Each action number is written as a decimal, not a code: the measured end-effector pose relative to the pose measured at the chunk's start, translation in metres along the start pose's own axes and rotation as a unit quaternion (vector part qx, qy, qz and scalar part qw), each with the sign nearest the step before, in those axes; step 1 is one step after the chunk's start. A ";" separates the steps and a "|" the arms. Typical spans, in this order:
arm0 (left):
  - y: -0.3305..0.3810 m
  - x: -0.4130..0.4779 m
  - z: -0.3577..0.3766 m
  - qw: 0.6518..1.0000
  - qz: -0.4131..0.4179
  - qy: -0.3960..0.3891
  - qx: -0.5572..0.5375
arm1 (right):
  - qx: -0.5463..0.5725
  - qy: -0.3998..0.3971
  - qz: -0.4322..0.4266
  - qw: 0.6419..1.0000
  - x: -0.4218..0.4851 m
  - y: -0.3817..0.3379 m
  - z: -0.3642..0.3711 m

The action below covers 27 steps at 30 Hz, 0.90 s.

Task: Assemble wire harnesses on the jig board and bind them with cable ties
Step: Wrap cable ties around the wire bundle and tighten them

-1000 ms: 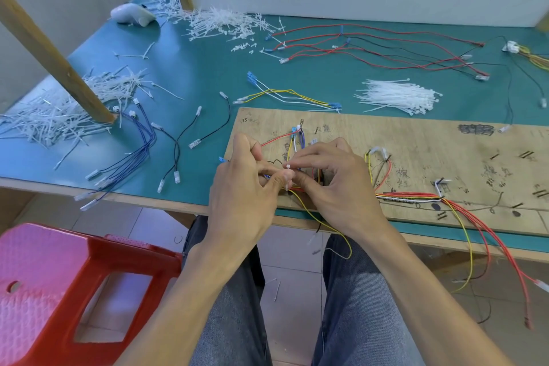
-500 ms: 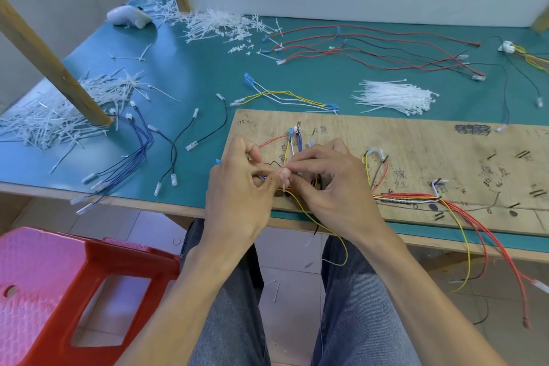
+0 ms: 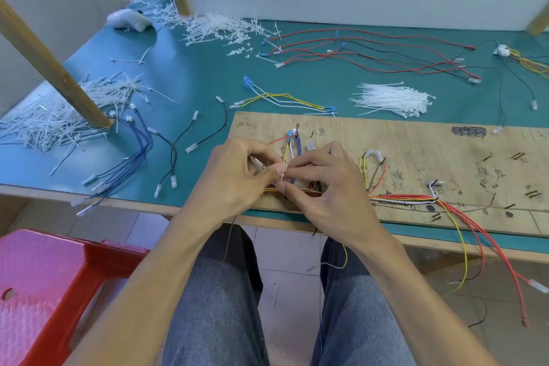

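Partly done on the jig board (image 3: 416,140): wire harness (image 3: 401,198) routed along its near edge, pile of spare ties (image 3: 392,100) just beyond. Left hand (image 3: 234,184) and right hand (image 3: 335,190) meeting fingertip to fingertip, pinching a white cable tie (image 3: 281,178) at the bundle's left end. Likely mid-cinch, with trimming and further ties left to do.

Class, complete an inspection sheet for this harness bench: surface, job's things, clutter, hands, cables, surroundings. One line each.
Surface: green mat, jig board at its near edge.
Job's things: harness laid on the board; bundle of ties behind it.
Clutter: tie offcuts heaped left and at the back.
Hands: left hand and right hand both pinch a cable tie at the harness.
Cables: red and black wires at back; blue wires left; some hang off the edge.
Surroundings: red stool left.
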<state>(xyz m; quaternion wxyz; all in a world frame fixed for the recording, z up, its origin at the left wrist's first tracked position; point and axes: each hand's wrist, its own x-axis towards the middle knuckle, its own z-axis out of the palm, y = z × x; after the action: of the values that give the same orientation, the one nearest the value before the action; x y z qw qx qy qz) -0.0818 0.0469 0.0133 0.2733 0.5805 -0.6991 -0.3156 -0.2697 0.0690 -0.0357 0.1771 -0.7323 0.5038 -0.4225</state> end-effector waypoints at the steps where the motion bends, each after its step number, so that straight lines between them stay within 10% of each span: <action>1: 0.000 0.002 -0.002 1.000 0.004 -0.015 0.000 | 0.003 0.001 0.001 1.000 0.000 0.000 0.000; 18: 0.000 0.017 -0.002 0.993 0.044 -0.092 -0.057 | 0.035 -0.007 0.066 0.997 0.004 -0.005 -0.002; 27: -0.001 0.027 0.015 0.994 0.058 0.010 -0.095 | -0.011 -0.040 0.033 0.999 0.004 -0.005 -0.001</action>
<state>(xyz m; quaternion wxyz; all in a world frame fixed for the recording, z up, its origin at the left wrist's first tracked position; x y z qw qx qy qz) -0.0977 0.0216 0.0031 0.3521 0.5135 -0.6957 -0.3582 -0.2670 0.0676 -0.0300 0.2034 -0.7334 0.5250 -0.3809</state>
